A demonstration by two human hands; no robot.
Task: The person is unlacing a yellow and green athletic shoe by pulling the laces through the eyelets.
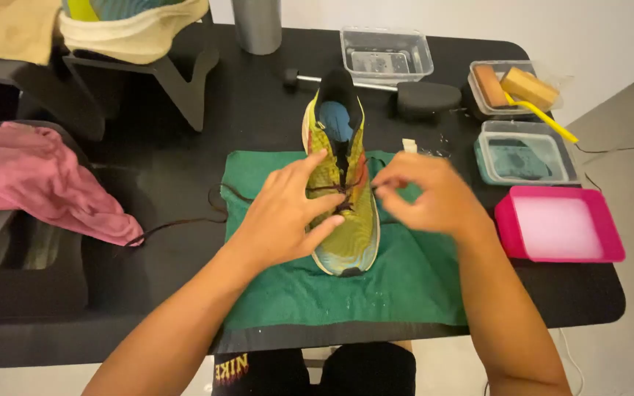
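Nearest the person, a green cloth (398, 286) lies spread over the front edge of the black surface (185, 169). A shoe (343, 220) sits on the middle of this cloth, toe toward the person and heel pointing away. It is yellow-green with a swirled pattern, a pale sole rim, a blue insole and a black collar and tongue.

The left hand (284, 216) rests on the left side of the shoe, fingers spread over the upper, with its fingertips at the dark lace (185, 220) on the tongue. Its grip is loose, pressing rather than clenched. The right hand (427, 194) hovers just beside the shoe's right side, fingers curled toward the lacing. It is blurred, so I cannot tell whether its grip has closed on the lace. One loose end of the lace trails left across the cloth and out over the surface.

To the left, a pink rag (38, 183) lies bunched up. To the right, a bright pink rectangular tub (559, 227) holds a whitish liquid. Beyond it stands a clear tub with a teal base (526, 152), then a clear tub (511, 88) holding two brown blocks and a yellow stick. A black-headed brush (427, 97) lies behind the shoe's heel. Farthest back are an empty clear tub (387, 55) and a grey cylinder (257, 26).
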